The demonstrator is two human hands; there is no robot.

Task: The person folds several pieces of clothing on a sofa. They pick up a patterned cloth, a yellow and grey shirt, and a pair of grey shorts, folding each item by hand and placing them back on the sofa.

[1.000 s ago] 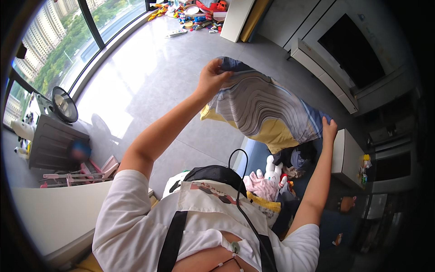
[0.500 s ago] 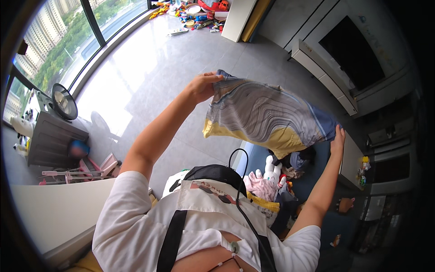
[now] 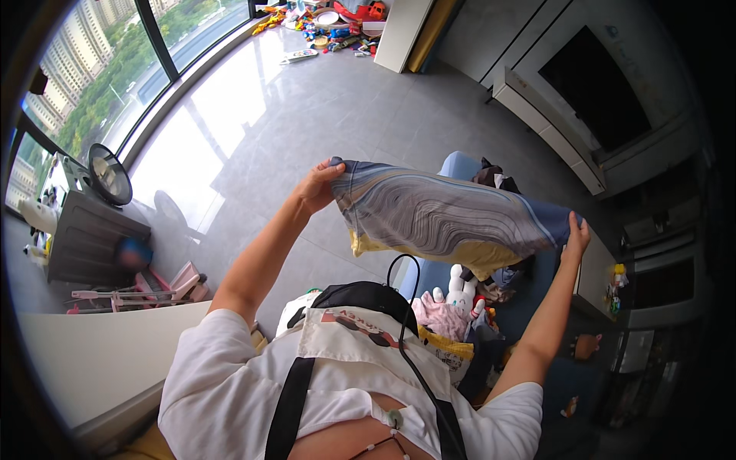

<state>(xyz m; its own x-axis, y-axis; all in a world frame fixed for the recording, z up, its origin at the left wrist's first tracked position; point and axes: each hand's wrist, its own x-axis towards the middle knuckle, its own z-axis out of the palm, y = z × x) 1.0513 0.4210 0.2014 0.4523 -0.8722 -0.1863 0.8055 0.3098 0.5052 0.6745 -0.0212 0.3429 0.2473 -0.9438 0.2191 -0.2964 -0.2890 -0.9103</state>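
A grey marbled cloth (image 3: pixel 445 211) with blue edges and a yellow lower part is stretched out in the air before me, shaped like a pillowcase. My left hand (image 3: pixel 318 184) pinches its upper left corner. At the right end, my right hand (image 3: pixel 576 234) grips the blue corner. Some of the cloth's lower edge hangs loose and folds under. Beneath its right half lies a blue padded seat (image 3: pixel 460 163), partly covered from view. On that seat are a white plush toy (image 3: pixel 460 290), a pink fluffy item (image 3: pixel 440 314) and a heap of dark clothes (image 3: pixel 484 345).
Colourful toys (image 3: pixel 330 27) pile up by the window at the back. A grey cabinet (image 3: pixel 96 234) with a round mirror-like disc (image 3: pixel 110 175) stands left, near a folded pink frame (image 3: pixel 172 287). A white drawer unit (image 3: pixel 548 126) runs along the right wall. A black cable (image 3: pixel 410 345) hangs over my chest.
My left hand has come down and slightly left, lowering that end of the cloth. The cloth is pulled straighter, and more of the blue seat shows behind it. My right hand has barely moved.
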